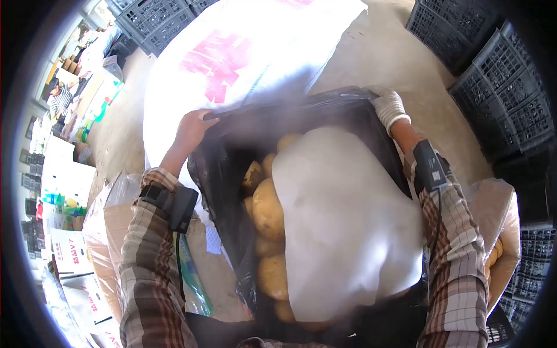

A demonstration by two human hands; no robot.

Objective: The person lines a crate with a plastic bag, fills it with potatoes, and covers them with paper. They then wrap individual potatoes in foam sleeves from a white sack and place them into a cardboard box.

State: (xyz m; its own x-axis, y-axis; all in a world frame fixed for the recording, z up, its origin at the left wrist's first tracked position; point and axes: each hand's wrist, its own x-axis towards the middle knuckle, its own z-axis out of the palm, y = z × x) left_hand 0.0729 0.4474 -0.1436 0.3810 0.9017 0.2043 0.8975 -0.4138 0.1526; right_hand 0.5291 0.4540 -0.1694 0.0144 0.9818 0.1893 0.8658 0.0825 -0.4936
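Note:
My left hand, bare, is closed on the far left edge of a black plastic bag. At the far right corner my right hand, in a white knitted glove, grips the same bag's rim. The bag stands open between my arms. Several yellow, potato-like rounds show along its left side. A white sheet lies over the others and hides them. Whether a crate or box stands under the bag is hidden.
Beyond the bag lies a white sack with pink print. Black plastic crates are stacked at the right, and more crates stand at the far left. An open carton with yellow rounds sits beside my right arm. White printed boxes stand left.

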